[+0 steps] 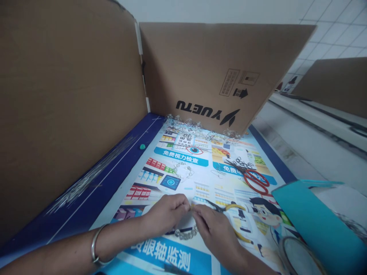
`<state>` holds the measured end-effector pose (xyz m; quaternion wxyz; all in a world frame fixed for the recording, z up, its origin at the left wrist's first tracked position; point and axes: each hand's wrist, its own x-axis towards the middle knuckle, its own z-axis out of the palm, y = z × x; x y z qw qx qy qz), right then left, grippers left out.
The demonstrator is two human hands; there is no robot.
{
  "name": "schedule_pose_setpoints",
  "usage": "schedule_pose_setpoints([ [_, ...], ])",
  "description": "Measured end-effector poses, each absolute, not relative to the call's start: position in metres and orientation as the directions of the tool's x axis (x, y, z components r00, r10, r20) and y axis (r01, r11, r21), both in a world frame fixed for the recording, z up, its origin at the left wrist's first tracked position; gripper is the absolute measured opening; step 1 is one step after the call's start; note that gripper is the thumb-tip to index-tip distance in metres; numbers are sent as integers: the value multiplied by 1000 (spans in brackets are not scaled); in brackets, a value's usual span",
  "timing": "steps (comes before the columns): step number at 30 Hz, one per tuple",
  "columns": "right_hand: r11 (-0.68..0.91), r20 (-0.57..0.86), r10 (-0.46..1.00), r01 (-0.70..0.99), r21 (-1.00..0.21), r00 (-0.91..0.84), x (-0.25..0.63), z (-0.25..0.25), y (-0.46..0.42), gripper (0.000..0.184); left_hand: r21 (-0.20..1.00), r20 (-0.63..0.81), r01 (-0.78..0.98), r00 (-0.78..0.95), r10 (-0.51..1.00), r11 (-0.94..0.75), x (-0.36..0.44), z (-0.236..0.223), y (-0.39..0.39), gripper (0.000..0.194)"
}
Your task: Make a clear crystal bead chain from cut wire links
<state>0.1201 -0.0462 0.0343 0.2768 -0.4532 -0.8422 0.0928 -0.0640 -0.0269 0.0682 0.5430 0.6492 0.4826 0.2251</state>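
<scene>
My left hand [169, 214] and my right hand [215, 231] meet near the front of the printed sheet, both closed in a pinch with fingertips almost touching. A strand of clear beads [186, 233] curves below and between them, and its ends disappear at my fingers. The tiny part in the fingertips is too small to make out. Just beyond my right hand lie yellow-handled pliers [235, 207], partly covered by it. Farther up the sheet rests a loose ring of clear beads [183, 170].
Red-handled scissors [256, 181] lie at the right beside small black rings [243, 163]. Thin wires [94, 173] run along the left edge. Beaded pieces [200, 130] line the back. Cardboard walls [200, 57] stand behind and left. A teal box [315, 221] and tape roll [299, 256] sit right.
</scene>
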Motion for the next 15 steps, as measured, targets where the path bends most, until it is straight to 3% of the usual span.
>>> schedule_pose_setpoints([
  [7, 621, 451, 773, 677, -395, -446, 120, 34, -46, 25, 891, -151, 450, 425, 892, -64, -65, 68, -26, 21],
  [15, 635, 405, 769, 668, -389, -495, 121, 39, -43, 23, 875, -166, 479, 440, 882, -74, -65, 68, -26, 23],
])
